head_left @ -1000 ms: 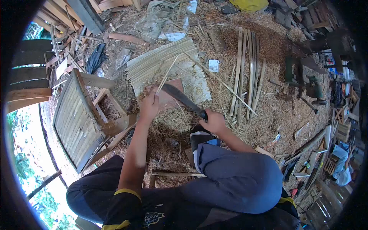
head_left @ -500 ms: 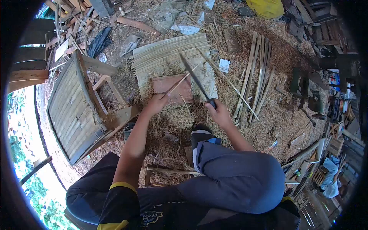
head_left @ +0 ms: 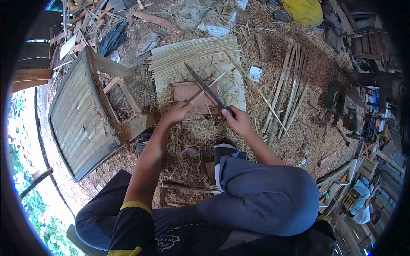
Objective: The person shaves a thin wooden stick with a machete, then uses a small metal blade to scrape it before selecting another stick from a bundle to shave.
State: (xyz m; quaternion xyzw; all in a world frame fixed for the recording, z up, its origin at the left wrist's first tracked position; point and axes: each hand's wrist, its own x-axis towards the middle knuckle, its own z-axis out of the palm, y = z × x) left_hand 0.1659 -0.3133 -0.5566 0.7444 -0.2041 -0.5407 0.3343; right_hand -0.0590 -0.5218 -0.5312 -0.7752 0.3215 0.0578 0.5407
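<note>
A long dark knife [head_left: 205,86] is in my right hand [head_left: 238,121], its fingers wrapped round the black handle. The blade points up and to the left and crosses a thin pale strip [head_left: 212,85]. My left hand [head_left: 180,112] grips the strip near its lower left end. Both are over a reddish-brown board [head_left: 183,91] on a pale sheet. Behind the board, many thin strips [head_left: 192,55] lie side by side in a flat stack.
A slatted wooden panel [head_left: 79,113] stands tilted at the left. Longer strips [head_left: 290,85] and one slanting stick [head_left: 256,91] lie on the right over shavings. A yellow sack [head_left: 303,10] is at the top. Another person [head_left: 364,202] is at the far right.
The knife blade has swung left and now crosses the strip. My right hand has moved slightly left, and my left hand slightly right. The view has shifted a little.
</note>
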